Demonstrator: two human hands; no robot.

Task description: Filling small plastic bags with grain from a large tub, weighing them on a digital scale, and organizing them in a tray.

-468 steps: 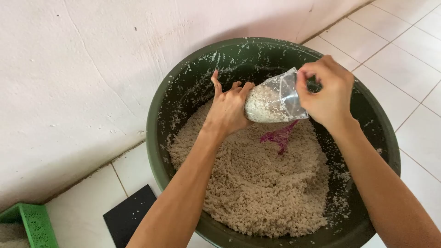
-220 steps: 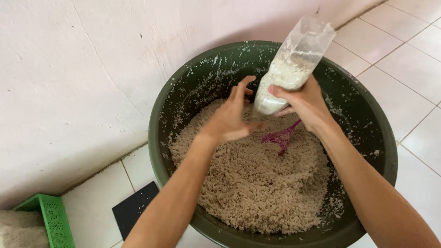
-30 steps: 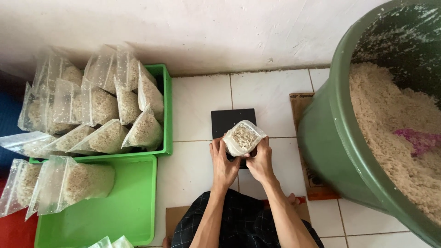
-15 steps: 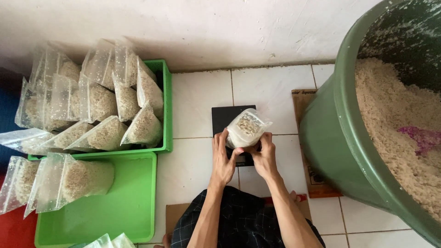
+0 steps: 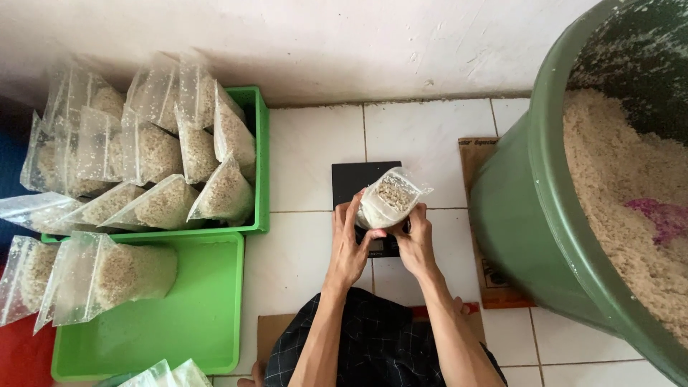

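Clear plastic forms the small bag [image 5: 389, 201] held at the centre of the scene, part-filled with pale grain and tilted, its open top leaning toward two o'clock. Both hands grip it: the left hand [image 5: 349, 247] is closed on its left side with fingers up along the plastic, and the right hand [image 5: 413, 240] is closed on its lower right corner. The bag sits directly over a flat black scale [image 5: 364, 197] on the white tiled floor [image 5: 308, 158]; whether it rests on the platform cannot be determined.

At three o'clock stands a large green tub [image 5: 530, 236], heaped with the same pale grain [image 5: 616, 186]; a pink scoop [image 5: 663, 218] lies partly buried in it. Brown cardboard [image 5: 484, 276] lies flat under the tub's near side.

At nine o'clock, a green tray [image 5: 254, 161] against the wall carries a stack of filled clear bags [image 5: 154, 161]. Just below it, toward eight o'clock, a second green tray [image 5: 193, 322] holds two more filled bags [image 5: 107, 279] at its left end. The person's dark checked garment [image 5: 373, 351] shows at six o'clock.
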